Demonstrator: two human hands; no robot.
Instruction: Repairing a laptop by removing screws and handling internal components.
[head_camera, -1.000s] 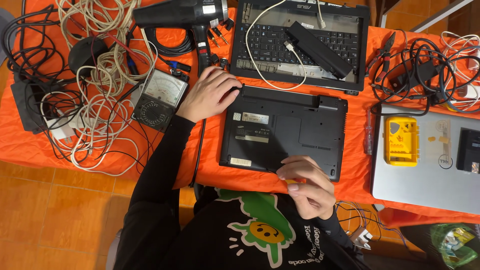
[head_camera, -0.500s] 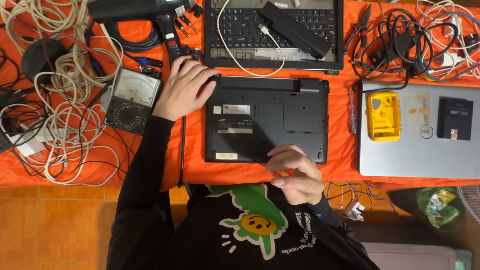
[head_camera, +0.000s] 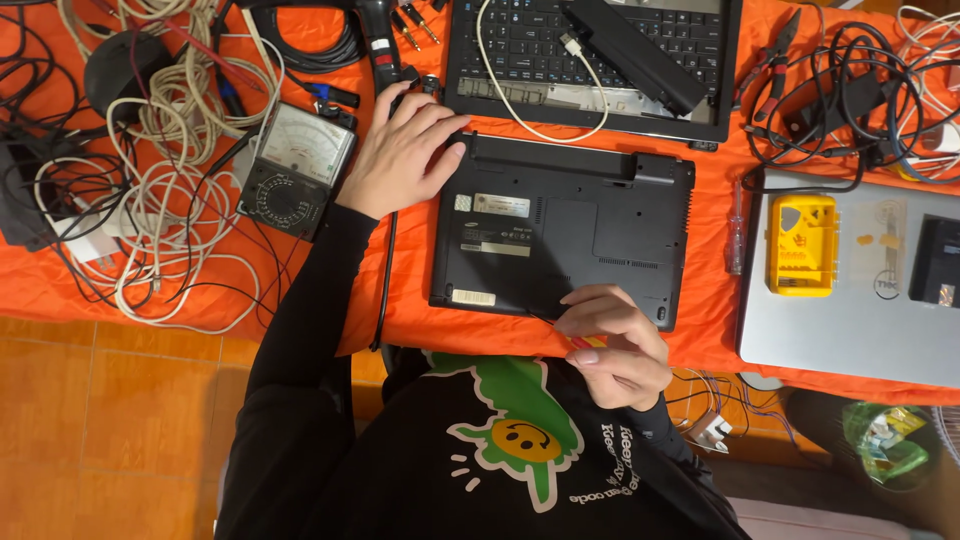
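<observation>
While the left hand (head_camera: 400, 150) lies flat, fingers spread, on the far-left corner of the upturned black laptop (head_camera: 560, 230) to steady it on the orange cloth (head_camera: 400, 310), the right hand (head_camera: 615, 345) pinches a thin screwdriver (head_camera: 560, 330) at the near edge.

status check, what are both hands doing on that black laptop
Left hand flat on the upturned black laptop's top-left corner. Right hand at its near edge, pinching a small screwdriver. Analog multimeter and loose cables lie left, apart from it.
</observation>
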